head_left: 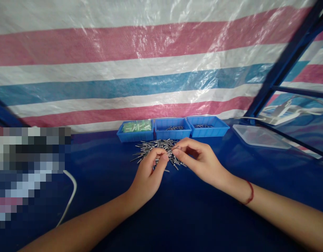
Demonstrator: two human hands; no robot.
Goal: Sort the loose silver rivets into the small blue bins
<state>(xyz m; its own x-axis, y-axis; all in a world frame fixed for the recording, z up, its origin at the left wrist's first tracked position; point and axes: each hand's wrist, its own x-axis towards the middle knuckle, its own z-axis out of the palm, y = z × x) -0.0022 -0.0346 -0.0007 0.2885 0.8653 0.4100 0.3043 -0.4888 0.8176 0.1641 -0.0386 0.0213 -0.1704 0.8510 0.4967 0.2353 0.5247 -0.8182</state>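
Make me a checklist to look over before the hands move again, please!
1. Hands close to the pin pile: ok, left hand and right hand are both at it.
2. Pins all lined up neatly: not ok, they point every which way on the table.
3. Bins open on top: ok, all three show what's inside.
4. Pin pinched in each hand: cannot tell, too small to see.
5. White cord away from the pile: ok, it's off to the left.
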